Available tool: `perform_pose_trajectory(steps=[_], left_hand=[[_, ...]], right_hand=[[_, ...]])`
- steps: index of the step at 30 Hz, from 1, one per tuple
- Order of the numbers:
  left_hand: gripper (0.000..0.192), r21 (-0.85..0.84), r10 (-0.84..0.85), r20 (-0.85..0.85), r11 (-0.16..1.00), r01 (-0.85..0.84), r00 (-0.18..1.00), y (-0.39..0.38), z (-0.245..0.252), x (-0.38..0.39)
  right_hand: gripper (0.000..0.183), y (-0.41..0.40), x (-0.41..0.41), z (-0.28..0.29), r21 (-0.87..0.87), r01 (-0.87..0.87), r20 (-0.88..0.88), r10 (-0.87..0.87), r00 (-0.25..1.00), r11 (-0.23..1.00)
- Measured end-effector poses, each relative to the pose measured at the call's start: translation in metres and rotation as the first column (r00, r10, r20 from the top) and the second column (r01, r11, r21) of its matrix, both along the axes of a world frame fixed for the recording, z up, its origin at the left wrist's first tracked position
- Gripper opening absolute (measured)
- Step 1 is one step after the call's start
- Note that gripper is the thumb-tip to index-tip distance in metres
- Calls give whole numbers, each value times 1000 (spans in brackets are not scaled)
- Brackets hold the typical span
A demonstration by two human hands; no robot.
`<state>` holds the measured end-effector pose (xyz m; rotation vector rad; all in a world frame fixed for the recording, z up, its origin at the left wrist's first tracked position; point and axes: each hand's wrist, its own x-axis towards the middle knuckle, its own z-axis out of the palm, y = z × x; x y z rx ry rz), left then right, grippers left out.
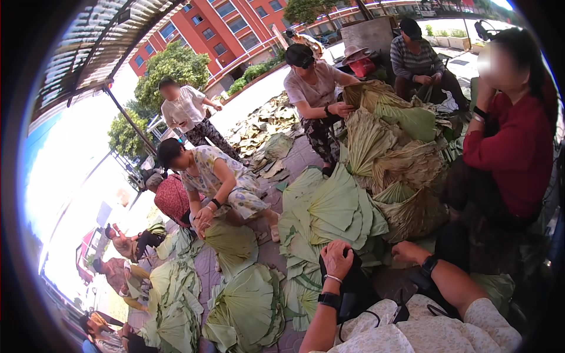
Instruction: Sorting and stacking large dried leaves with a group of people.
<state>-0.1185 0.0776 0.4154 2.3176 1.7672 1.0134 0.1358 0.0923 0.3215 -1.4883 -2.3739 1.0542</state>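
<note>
My left hand (337, 261) rests on my dark-trousered knee with its fingers curled; whether anything lies under them cannot be told. Over my other leg is my right hand (408, 252), its fingers bent, close to the lower edge of a heap of brownish dried leaves (410, 212). Just beyond my left hand lies a stack of large, flat, pale green leaves (337, 203), spread like fans and overlapping. More green leaves (304, 295) lie on the paving beside my left forearm. Another fanned stack (247, 304) is farther left.
A person in red (512, 150) sits close at the right. Across the heap, a person (315, 88) handles a brown leaf. A person in a patterned outfit (220, 181) sits at the left by a leaf stack. Several others sit or stand farther off. Leaves (265, 128) cover the ground behind.
</note>
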Motion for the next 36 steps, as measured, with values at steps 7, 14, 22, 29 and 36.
perform_pose_trajectory(steps=[7,14,22,29,36], left_hand=[[9,5,16,7,1000,-16,1000,1,-4,-1],[9,5,8,9,1000,-8,1000,3,-4,0],[10,31,2,7,1000,-2,1000,4,-3,1],[10,34,8,2,999,-8,1000,4,-5,-2],[10,32,-3,9,999,3,1000,6,-4,-1]], right_hand=[[26,-2,0,4,79,11,-91,-3,996,997],[26,1,0,0,60,35,-69,-31,997,998],[27,4,1,-5,57,33,-70,-29,997,998],[29,2,1,-1,59,26,-81,-21,996,998],[30,6,1,-8,93,13,-103,-4,995,996]])
